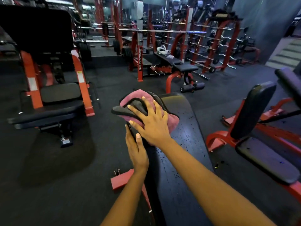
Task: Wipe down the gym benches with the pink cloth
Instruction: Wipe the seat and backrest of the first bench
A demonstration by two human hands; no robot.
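Your left hand (137,152) is lying along the near left edge of the long black padded bench (184,144), fingers curled around the edge and gripping it, thumb resting on top. Just beyond it, your right hand (151,126) is pressing down, fingers spread open and flat, on the bunched pink cloth with grey dark-edged reverse (138,97). The cloth is sitting on the far left part of the bench pad, with a fold hanging out past the left edge. The pad beside your right forearm is showing scattered specks or droplets. To your right, a black-cushioned seat on a red steel frame (254,111) is standing well apart. On the left, a second black-and-orange-red machine bench (48,111) is sitting on the dark rubber floor (65,176). Farther back, red barbell racks (216,43) are lining the room.
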